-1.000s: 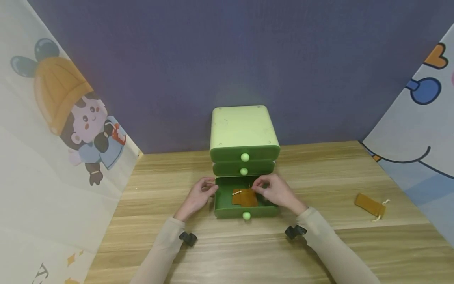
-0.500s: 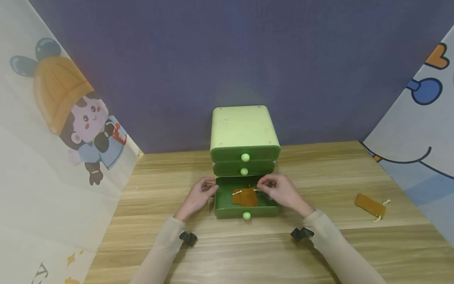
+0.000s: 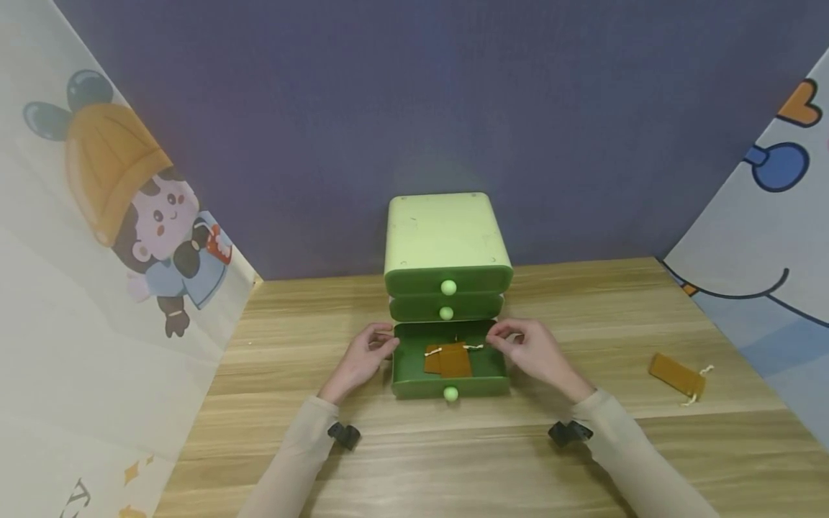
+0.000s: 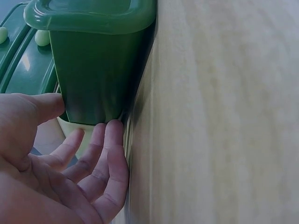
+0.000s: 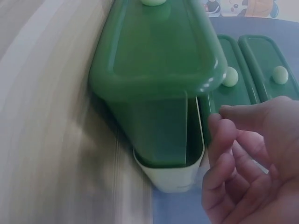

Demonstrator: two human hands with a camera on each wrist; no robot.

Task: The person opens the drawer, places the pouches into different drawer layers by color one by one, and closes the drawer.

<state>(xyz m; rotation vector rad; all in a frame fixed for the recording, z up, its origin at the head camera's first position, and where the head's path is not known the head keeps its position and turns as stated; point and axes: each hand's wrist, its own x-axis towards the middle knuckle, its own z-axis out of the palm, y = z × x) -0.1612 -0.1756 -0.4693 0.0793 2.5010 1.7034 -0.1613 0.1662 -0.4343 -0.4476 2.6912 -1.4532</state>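
A small chest of drawers (image 3: 447,230) with a light green body has its bottom drawer (image 3: 417,389) pulled out. Two brown drawstring pouches lie overlapping in that drawer, the right pouch (image 3: 457,362) partly over the left pouch (image 3: 431,365); a pale cord shows on each. My left hand (image 3: 359,363) rests at the drawer's left side. In the left wrist view its thumb (image 4: 49,106) lies against the drawer wall, its fingers loosely bent. My right hand (image 3: 534,354) hovers at the drawer's right edge, fingers loosely curled with nothing visible between thumb and fingertips.
A third brown pouch (image 3: 676,374) with pale cords lies on the wooden table (image 3: 453,460) to the right. Two upper drawers, the top one (image 3: 414,279) and the middle one (image 3: 414,309), have round light green knobs. A dark blue wall (image 3: 311,144) stands behind.
My right hand has let go of the right pouch's cord and moved right, to the drawer's edge. The pouches lie still. My left hand stays in place.
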